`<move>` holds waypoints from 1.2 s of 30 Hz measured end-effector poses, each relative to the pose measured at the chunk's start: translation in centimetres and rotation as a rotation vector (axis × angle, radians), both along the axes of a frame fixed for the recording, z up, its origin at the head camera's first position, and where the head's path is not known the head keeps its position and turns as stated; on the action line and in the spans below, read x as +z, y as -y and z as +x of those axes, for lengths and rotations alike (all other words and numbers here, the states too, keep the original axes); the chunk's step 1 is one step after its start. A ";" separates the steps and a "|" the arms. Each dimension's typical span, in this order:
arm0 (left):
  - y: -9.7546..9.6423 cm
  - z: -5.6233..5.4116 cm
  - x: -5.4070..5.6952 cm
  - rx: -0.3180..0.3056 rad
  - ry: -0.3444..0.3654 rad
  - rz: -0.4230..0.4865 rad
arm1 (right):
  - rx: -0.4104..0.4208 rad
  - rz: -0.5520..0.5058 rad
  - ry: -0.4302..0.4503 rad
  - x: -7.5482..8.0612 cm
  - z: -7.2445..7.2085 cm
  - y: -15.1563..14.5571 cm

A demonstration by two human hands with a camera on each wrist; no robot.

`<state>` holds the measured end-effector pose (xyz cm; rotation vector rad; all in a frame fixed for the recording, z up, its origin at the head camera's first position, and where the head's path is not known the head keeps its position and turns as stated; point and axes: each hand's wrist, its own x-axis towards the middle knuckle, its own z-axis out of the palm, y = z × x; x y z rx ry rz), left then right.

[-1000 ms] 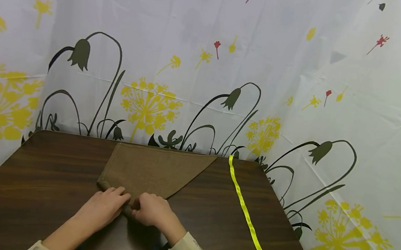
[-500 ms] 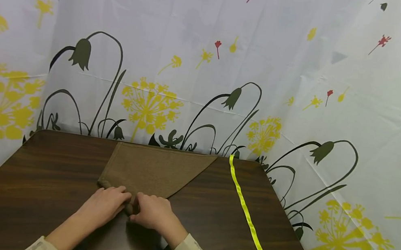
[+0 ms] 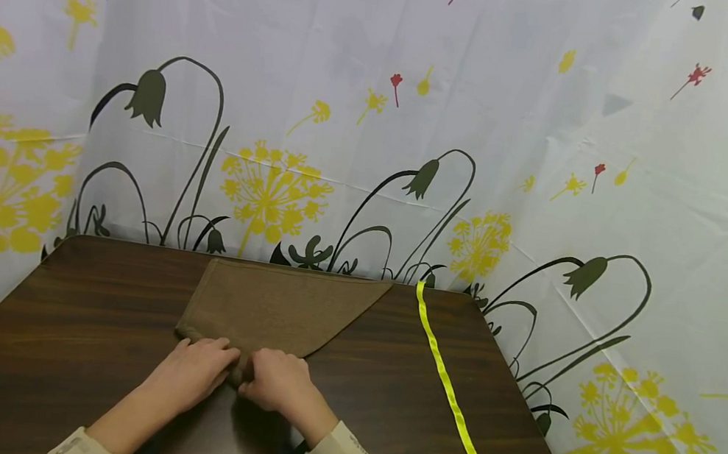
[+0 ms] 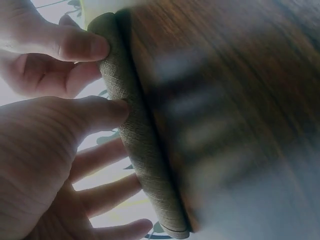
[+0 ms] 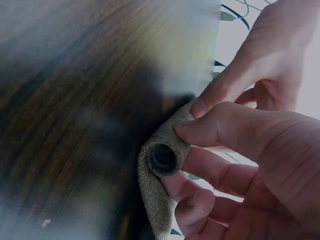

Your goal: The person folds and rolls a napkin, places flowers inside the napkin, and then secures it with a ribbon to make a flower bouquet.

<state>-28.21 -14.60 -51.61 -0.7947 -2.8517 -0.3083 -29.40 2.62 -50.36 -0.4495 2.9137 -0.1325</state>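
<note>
Position is practically unchanged over 0.5 s: left hand (image 3: 194, 373) and right hand (image 3: 279, 382) both pinch the rolled near edge (image 4: 145, 150) of the brown, tapering woven-fabric piece (image 3: 269, 307), otherwise flat on the dark wood-grain table (image 3: 95, 310), so rolling appears unfinished.

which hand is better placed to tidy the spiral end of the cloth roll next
Likely the right hand: in its wrist view, thumb and fingers grip the brown cloth right at the spiral end. The left hand grips the roll farther left, away from that end.
</note>
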 end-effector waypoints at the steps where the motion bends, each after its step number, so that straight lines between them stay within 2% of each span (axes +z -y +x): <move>1: 0.0 0.0 0.0 0.002 0.000 -0.004 | -0.002 -0.005 0.005 0.0 -0.1 0.0; 6: -0.1 -0.1 0.0 0.010 0.028 -0.026 | -0.004 -0.016 0.023 0.2 0.0 0.0; 10: -0.1 0.0 0.2 0.007 0.057 -0.026 | 0.002 -0.002 0.034 0.1 0.6 -0.1; 19: 0.3 0.9 0.6 -0.022 0.059 -0.019 | 0.018 0.011 0.007 0.4 1.6 0.1; 22: 0.4 1.1 0.6 -0.033 0.035 -0.017 | 0.031 0.001 0.008 0.5 1.5 0.1; 28: 0.7 1.0 0.3 -0.069 -0.083 -0.010 | 0.044 -0.080 0.088 0.9 0.7 -0.6; 30: 0.7 0.9 0.2 -0.072 -0.103 -0.013 | 0.041 -0.098 0.107 0.9 0.5 -0.8; 33: 0.6 0.8 0.2 -0.048 -0.108 -0.036 | 0.035 -0.106 0.105 0.7 0.4 -0.9; 36: 0.5 0.8 0.1 -0.018 -0.124 -0.056 | 0.027 -0.091 0.062 0.6 0.6 -0.8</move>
